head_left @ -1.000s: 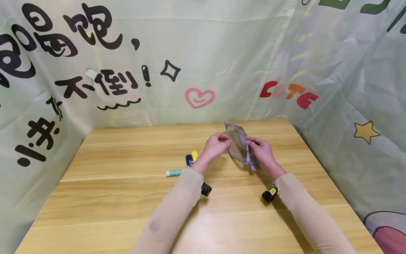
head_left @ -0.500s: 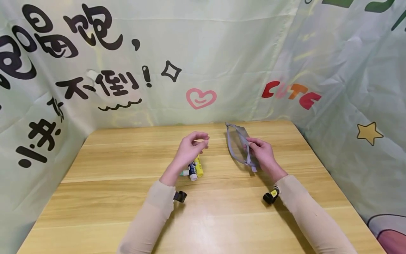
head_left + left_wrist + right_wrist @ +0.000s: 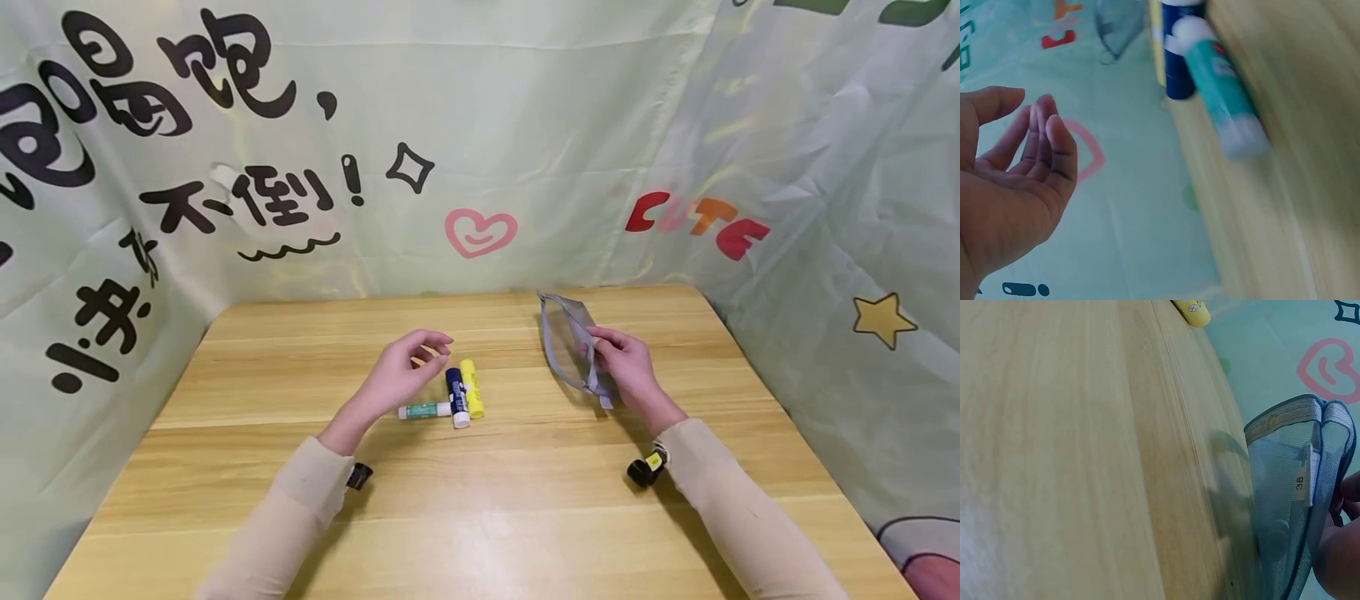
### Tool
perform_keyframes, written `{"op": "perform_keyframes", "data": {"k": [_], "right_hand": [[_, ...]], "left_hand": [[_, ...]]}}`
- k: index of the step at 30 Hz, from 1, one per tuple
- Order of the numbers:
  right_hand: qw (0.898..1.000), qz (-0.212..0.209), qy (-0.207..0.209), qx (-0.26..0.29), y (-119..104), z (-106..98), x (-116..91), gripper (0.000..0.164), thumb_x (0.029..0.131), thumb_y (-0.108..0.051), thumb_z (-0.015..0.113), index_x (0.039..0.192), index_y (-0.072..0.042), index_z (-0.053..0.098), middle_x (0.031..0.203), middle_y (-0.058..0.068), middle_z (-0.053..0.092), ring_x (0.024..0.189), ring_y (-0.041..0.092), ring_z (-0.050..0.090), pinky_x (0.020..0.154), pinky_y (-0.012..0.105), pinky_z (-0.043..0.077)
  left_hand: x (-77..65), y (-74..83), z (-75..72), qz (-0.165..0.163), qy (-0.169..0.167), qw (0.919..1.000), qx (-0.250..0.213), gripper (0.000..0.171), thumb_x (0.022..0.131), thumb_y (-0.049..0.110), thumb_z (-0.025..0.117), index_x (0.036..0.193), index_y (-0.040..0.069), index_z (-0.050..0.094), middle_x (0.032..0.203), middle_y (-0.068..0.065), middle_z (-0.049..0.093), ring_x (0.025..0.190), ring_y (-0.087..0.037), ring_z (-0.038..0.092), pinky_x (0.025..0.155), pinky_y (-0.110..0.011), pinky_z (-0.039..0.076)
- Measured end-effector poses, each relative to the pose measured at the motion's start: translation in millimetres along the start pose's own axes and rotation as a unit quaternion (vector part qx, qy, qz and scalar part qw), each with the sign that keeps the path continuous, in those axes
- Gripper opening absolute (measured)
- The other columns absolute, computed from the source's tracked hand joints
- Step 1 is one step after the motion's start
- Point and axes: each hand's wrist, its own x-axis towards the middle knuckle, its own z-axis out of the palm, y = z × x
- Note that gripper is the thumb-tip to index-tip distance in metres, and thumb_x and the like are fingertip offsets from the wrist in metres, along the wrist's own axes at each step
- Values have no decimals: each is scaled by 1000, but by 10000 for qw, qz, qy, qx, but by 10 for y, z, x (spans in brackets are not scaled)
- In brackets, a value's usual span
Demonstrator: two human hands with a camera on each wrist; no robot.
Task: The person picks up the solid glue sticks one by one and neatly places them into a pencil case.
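My right hand (image 3: 630,365) pinches one edge of a grey mesh zip pouch (image 3: 580,329), whose mouth gapes toward the left. In the right wrist view a small white label (image 3: 1302,478) marked 3B shows on the pouch (image 3: 1275,465). Nothing is in my left hand (image 3: 401,371); its fingers are loosely bent above the table, just left of three sticks. These look like glue sticks: a yellow one (image 3: 472,390), a navy one (image 3: 457,397) beside it, and a teal one (image 3: 423,411) lying crosswise, its white end at the navy one.
The wooden table (image 3: 525,500) carries the sticks, with the pouch to their right. A pale printed cloth (image 3: 525,125) hangs behind and at both sides. Small black cameras (image 3: 647,468) sit on both wrists.
My left hand has drawn away from the pouch's mouth and moved left past the sticks, uncovering them. My right hand keeps holding the pouch in about the same place.
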Motion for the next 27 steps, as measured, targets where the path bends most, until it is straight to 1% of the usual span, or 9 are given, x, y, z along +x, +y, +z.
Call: {"op": "perform_keyframes", "data": {"k": [2,6,11,14,19,22,27], "right_hand": [[10000,17,-6,17,-1,-8,-3,38,106,-6,54,138,16,55,109,14,72,87,9,74,80,19,59],[10000,79,-4,20,6,-23,-9,39,107,-7,54,139,15,55,110,15,72,88,9,74,81,19,59],[10000,81,3,35,28,-25,-9,39,107,-7,54,139,15,55,110,13,72,89,9,75,82,19,59],[10000,40,9,66,39,-16,-5,38,107,-5,54,139,15,55,109,12,72,89,10,75,82,20,60],[10000,30,43,56,46,-1,-2,37,107,-4,53,138,16,55,105,9,72,87,9,74,81,20,60],[9999,53,43,90,47,3,-8,38,107,-4,53,138,17,54,100,5,73,85,8,74,80,19,59],[9998,76,44,186,49,9,-15,39,106,-4,54,138,18,53,94,0,73,83,7,74,78,19,60]], "left_hand": [[-27,-39,-35,170,-71,9998,122,25,101,8,67,126,7,69,113,-11,70,96,-23,66,85,-40,57],[-70,-129,-94,438,-308,9975,452,23,99,5,68,122,6,71,109,-8,70,93,-20,65,82,-36,58],[-128,-256,-158,577,-712,9913,944,21,98,6,70,119,7,72,108,-3,69,92,-16,64,76,-30,57],[-164,-319,-182,596,-945,9863,1214,21,98,6,71,119,5,72,109,-5,70,92,-16,64,77,-32,57],[-227,-437,-181,384,-1349,9766,1630,23,98,10,72,120,7,73,112,-3,69,95,-14,62,82,-34,57],[-263,-500,-171,286,-1526,9720,1767,24,96,12,74,120,10,73,111,0,67,94,-12,62,82,-33,57],[-298,-535,-150,233,-1662,9688,1821,25,95,14,77,119,13,74,108,2,66,92,-11,62,81,-33,55]]}}
